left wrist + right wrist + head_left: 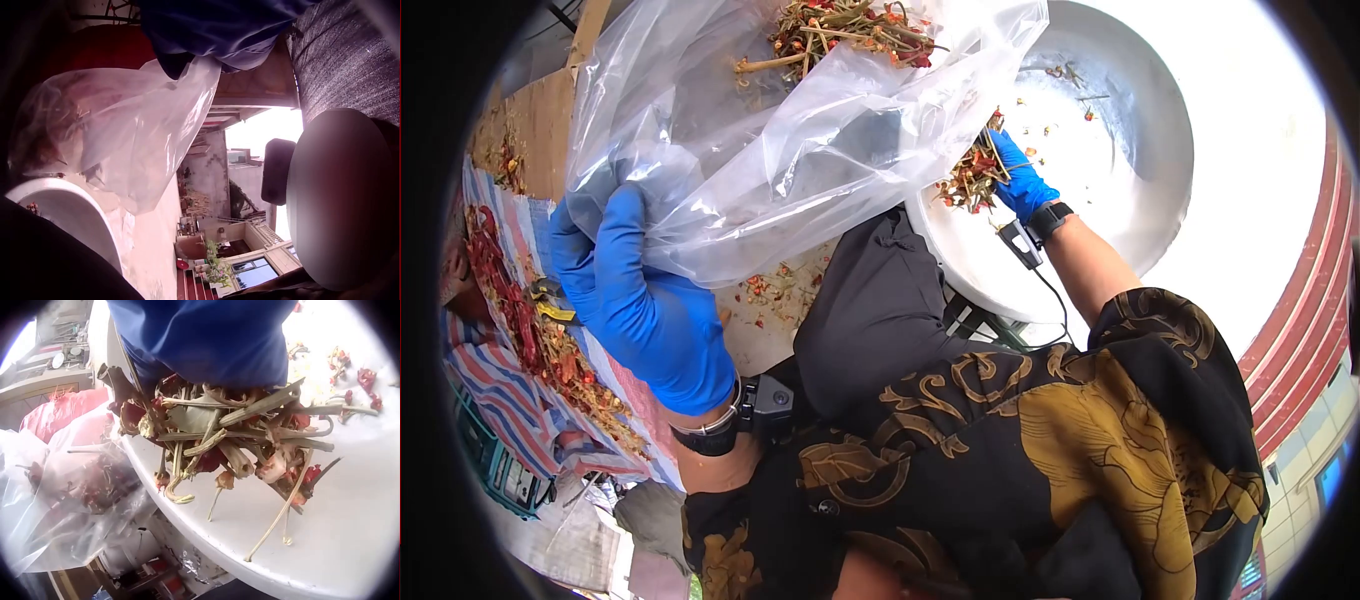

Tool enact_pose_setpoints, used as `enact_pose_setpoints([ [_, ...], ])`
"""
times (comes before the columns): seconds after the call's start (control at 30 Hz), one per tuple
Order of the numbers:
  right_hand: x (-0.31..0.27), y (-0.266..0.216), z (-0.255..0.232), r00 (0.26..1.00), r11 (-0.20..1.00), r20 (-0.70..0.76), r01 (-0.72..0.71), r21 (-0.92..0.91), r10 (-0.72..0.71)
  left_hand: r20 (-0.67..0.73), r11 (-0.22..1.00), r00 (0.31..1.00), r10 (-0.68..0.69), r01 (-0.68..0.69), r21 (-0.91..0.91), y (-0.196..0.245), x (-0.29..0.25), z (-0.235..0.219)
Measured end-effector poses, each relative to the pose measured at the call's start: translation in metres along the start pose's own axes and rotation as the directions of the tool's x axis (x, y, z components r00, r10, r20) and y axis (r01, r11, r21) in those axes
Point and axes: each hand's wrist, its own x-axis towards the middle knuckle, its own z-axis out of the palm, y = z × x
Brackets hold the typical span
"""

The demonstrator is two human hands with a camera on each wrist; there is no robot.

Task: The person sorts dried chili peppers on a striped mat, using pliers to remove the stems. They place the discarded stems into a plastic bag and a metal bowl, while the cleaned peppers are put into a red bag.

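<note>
In the head view my left hand (645, 305), in a blue glove, grips the edge of a clear plastic bag (800, 180). Dried stems with red bits (855, 30) show inside the bag. My blue-gloved right hand (1022, 180) is over the near left part of a large pale basin (1165, 130), holding a clump of dried stems and red pieces (972, 178) beside the bag. Seen from the right wrist, the glove (200, 344) covers the top of the clump (237, 431), and loose stems stick out over the basin's rim.
A few loose scraps (1065, 75) lie in the basin. On the left, a striped sheet (510, 390) bears dark red dried pods (500, 290) and crumbs, with a green crate (485, 450) below. More crumbs (775, 290) lie on the floor beside the person's leg (870, 320).
</note>
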Motion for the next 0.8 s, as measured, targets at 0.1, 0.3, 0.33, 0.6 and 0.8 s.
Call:
enact_pose_setpoints([
  [0.1, -0.034, -0.040, 0.009, 0.998, 0.995, -0.053, 0.026, -0.092, -0.031, -0.047, 1.000, 0.999, -0.021, 0.022, 0.014, 0.001, -0.002, 0.006],
  [0.3, -0.099, -0.093, -0.029, 0.768, 0.446, 0.347, 0.609, -0.656, -0.538, 0.064, 0.994, 0.997, -0.031, 0.038, -0.103, -0.004, -0.007, 0.009],
  [0.33, -0.110, -0.105, -0.014, 0.708, 0.301, 0.404, 0.647, -0.701, -0.580, 0.051, 0.995, 0.999, -0.014, 0.019, -0.102, -0.004, -0.008, 0.009],
  [0.6, -0.132, -0.174, 0.084, 0.573, 0.406, 0.351, 0.798, -0.446, -0.741, 0.097, 0.993, 0.994, -0.053, 0.063, -0.097, -0.004, -0.010, 0.017],
  [0.8, -0.055, -0.132, 0.169, 0.726, 0.599, 0.419, 0.687, -0.411, -0.546, 0.095, 0.983, 0.993, -0.072, 0.086, -0.163, -0.002, -0.005, 0.015],
])
